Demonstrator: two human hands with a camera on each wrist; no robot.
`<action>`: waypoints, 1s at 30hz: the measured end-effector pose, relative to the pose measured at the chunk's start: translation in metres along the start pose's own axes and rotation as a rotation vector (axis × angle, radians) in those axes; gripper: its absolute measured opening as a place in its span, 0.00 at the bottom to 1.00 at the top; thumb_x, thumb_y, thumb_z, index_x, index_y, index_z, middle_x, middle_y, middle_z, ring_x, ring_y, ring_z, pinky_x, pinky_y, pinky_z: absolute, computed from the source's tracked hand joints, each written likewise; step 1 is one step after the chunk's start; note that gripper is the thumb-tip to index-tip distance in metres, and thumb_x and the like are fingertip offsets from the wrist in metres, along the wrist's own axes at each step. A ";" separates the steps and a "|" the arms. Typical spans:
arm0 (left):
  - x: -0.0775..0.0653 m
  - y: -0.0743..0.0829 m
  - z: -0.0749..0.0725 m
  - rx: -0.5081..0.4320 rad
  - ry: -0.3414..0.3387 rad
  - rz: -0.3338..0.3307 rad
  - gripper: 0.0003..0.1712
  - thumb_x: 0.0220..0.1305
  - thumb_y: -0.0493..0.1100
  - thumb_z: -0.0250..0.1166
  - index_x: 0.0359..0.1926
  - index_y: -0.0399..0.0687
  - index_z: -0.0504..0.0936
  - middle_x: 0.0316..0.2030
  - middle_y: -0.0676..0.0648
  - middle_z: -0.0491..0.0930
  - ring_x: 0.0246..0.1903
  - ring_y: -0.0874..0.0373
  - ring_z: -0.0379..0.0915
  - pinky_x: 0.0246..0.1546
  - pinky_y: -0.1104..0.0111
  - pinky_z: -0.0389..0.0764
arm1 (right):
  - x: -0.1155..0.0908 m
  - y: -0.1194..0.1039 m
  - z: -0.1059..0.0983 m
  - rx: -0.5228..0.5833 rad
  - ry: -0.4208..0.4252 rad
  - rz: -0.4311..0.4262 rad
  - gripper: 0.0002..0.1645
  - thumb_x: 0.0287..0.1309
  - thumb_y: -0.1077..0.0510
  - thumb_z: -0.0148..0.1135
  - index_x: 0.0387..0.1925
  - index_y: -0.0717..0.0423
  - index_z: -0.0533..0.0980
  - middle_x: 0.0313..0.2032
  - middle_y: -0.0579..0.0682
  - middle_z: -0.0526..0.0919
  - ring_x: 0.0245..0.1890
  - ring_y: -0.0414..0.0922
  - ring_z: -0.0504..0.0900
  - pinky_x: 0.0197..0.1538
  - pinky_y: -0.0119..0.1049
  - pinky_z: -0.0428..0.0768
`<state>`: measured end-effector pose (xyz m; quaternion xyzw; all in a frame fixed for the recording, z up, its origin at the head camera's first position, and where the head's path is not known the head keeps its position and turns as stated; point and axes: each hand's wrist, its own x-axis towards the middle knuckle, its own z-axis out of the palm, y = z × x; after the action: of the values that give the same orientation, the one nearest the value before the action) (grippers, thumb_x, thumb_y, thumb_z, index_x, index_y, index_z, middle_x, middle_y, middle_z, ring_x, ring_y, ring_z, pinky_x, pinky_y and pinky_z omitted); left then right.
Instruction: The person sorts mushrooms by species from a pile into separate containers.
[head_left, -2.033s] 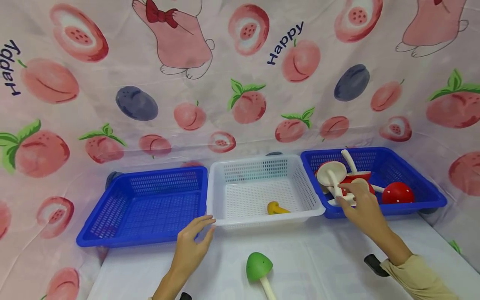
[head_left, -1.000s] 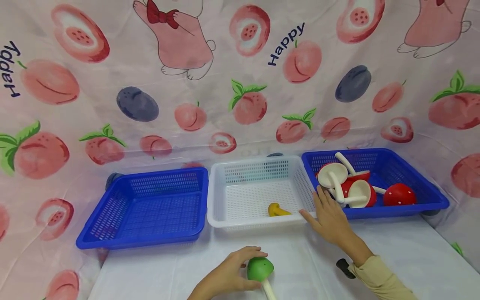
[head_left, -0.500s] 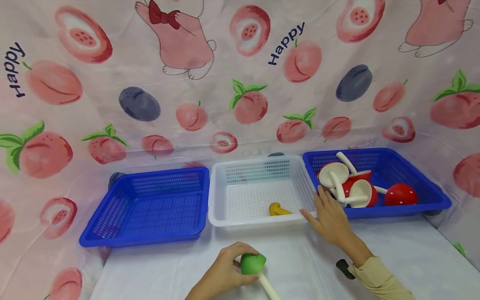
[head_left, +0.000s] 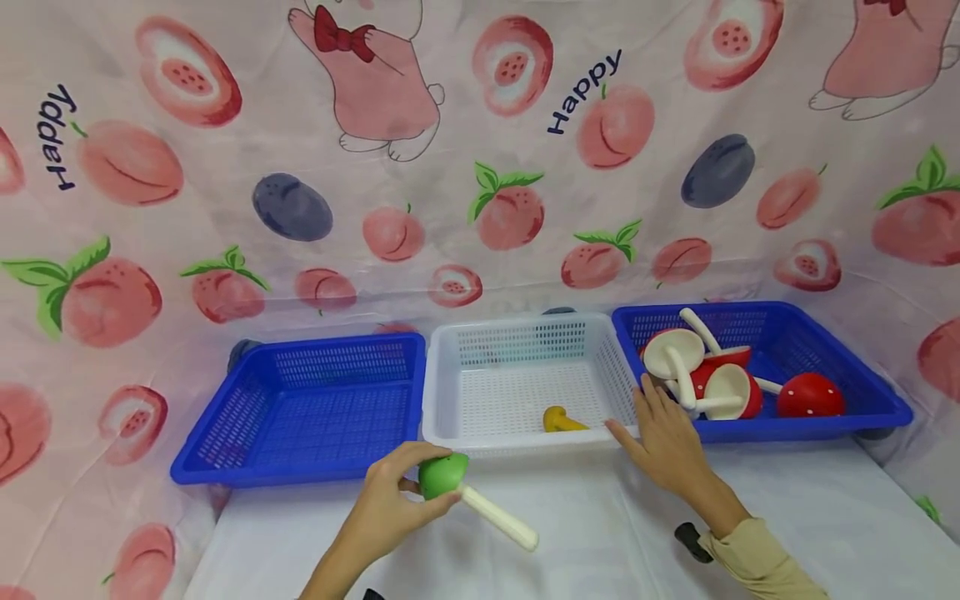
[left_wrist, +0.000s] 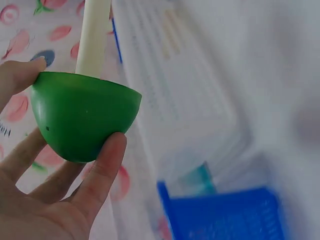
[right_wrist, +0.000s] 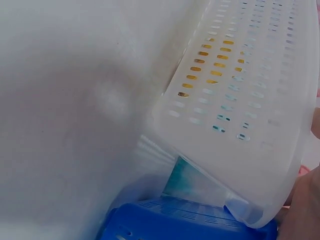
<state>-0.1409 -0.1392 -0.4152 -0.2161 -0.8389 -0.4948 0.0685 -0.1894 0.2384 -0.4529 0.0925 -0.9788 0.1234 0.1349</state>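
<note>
My left hand (head_left: 378,508) pinches the green cap of a toy mushroom (head_left: 444,475) between thumb and fingers, in front of the gap between the left blue basket (head_left: 300,477) and the white basket (head_left: 480,444). Its cream stem slants down to the right. In the left wrist view the fingertips press around the green cap (left_wrist: 85,115). With fingers extended, my right hand (head_left: 667,442) rests at the meeting rims of the white basket and the right blue basket (head_left: 810,429). One yellow toy mushroom (head_left: 555,419) lies inside the white basket.
Several red toy mushrooms (head_left: 810,396) with white stems fill part of the right blue basket. The three baskets stand in a row along the back of a white-covered table (head_left: 585,533). A fruit-printed cloth (head_left: 450,208) hangs behind them.
My left hand took hold of the green mushroom on the table, then lifted it to the left and toward the baskets. My right hand left the red mushrooms and moved left to the rims.
</note>
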 end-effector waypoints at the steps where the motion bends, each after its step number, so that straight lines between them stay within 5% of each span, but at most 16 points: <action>1: 0.001 0.000 -0.006 0.003 0.028 -0.012 0.25 0.43 0.44 0.78 0.46 0.56 0.83 0.44 0.57 0.79 0.38 0.59 0.76 0.29 0.71 0.82 | 0.000 0.000 0.000 0.005 0.001 -0.003 0.48 0.63 0.37 0.51 0.63 0.77 0.59 0.67 0.72 0.53 0.65 0.69 0.56 0.64 0.64 0.54; 15: 0.015 -0.017 -0.078 0.080 0.227 -0.166 0.29 0.51 0.48 0.74 0.55 0.48 0.79 0.50 0.45 0.77 0.41 0.52 0.78 0.33 0.72 0.82 | 0.001 -0.003 -0.001 -0.004 0.009 -0.004 0.47 0.62 0.39 0.53 0.63 0.77 0.60 0.67 0.71 0.54 0.65 0.68 0.56 0.64 0.63 0.54; 30: 0.024 -0.079 -0.122 0.203 0.296 -0.396 0.35 0.58 0.57 0.67 0.62 0.47 0.72 0.58 0.33 0.70 0.53 0.40 0.69 0.35 0.65 0.78 | -0.002 -0.002 0.004 -0.020 0.043 -0.010 0.48 0.63 0.36 0.50 0.63 0.76 0.61 0.67 0.70 0.55 0.65 0.67 0.57 0.64 0.63 0.56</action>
<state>-0.2089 -0.2702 -0.4092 0.0349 -0.8911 -0.4379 0.1136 -0.1877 0.2354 -0.4566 0.0934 -0.9764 0.1150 0.1574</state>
